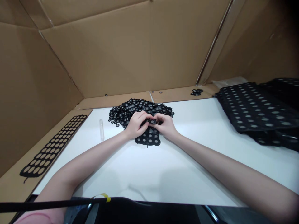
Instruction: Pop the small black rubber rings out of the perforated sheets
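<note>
A black sheet (147, 138) with rows of pale round spots lies at the middle of the white table, its far part lifted and bent between my hands. My left hand (137, 126) is closed, its fingers and thumb gripping the sheet's far left part. On the other side my right hand (165, 126) pinches the same sheet at its far right edge. The fingertips of both hands nearly meet there and partly hide it. Just behind them spreads a heap of small black rings (130, 109) with pale centres.
A black sheet with open round holes (49, 152) lies on cardboard at the left. Near it rests a clear tube (101, 130). Stacked spotted black sheets (254, 109) occupy the right side. A small ring cluster (196, 92) sits by the back cardboard wall (130, 49).
</note>
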`<action>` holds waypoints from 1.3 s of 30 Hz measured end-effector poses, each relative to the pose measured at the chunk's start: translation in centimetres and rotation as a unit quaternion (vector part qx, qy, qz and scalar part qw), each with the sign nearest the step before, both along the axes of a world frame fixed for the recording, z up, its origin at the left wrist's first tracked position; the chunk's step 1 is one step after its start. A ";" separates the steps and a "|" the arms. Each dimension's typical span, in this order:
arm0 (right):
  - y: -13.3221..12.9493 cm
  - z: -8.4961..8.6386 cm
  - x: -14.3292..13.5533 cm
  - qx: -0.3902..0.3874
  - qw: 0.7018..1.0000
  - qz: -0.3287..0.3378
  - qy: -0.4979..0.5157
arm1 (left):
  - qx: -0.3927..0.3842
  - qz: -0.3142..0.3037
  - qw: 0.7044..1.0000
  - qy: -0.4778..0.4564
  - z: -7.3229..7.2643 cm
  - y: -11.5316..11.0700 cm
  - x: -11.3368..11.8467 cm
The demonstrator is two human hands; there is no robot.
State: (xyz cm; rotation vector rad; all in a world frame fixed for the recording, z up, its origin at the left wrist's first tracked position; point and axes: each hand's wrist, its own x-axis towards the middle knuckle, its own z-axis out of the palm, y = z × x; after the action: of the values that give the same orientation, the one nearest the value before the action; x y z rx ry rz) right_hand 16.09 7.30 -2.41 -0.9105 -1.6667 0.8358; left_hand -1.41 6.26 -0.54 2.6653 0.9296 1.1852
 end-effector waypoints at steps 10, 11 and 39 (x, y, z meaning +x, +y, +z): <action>0.1 -0.2 0.1 0.026 0.999 -0.005 -0.023 | 0.032 0.020 0.999 -0.002 -0.8 0.6 0.0; 0.0 -0.2 0.0 0.032 0.999 -0.008 -0.033 | 0.041 0.020 0.999 -0.002 -0.8 0.6 0.0; -0.6 0.2 -0.1 0.026 0.998 0.018 -0.053 | -0.041 0.039 0.998 0.037 1.2 1.3 -0.7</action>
State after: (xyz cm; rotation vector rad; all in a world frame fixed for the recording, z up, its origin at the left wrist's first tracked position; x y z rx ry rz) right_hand 16.03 6.73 -2.16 -0.9041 -1.7930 0.7776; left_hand -2.14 7.57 0.67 2.6461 1.0789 1.0439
